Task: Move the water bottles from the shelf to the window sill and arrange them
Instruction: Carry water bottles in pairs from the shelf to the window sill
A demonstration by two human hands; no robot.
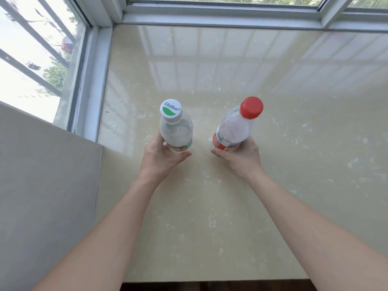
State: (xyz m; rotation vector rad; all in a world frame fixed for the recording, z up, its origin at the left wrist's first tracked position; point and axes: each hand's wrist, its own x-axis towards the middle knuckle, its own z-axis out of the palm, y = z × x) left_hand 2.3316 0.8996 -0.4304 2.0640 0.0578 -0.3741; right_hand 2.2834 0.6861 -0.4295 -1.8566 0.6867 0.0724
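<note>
Two clear plastic water bottles are held upright over the cream window sill (231, 80). The one with a white cap and green mark (175, 127) is gripped around its lower body by my left hand (159, 158). To its right, the bottle with a red cap and red label (235, 127) leans slightly right, and my right hand (241, 158) is wrapped around its base. Both bottoms are hidden by my fingers, so I cannot tell whether they touch the sill. The shelf is out of view.
Window frames (220, 16) close the sill at the back and the left side (94, 80). A grey wall (46, 185) rises at the near left. The sill's front edge (210, 281) runs along the bottom, with dark floor below.
</note>
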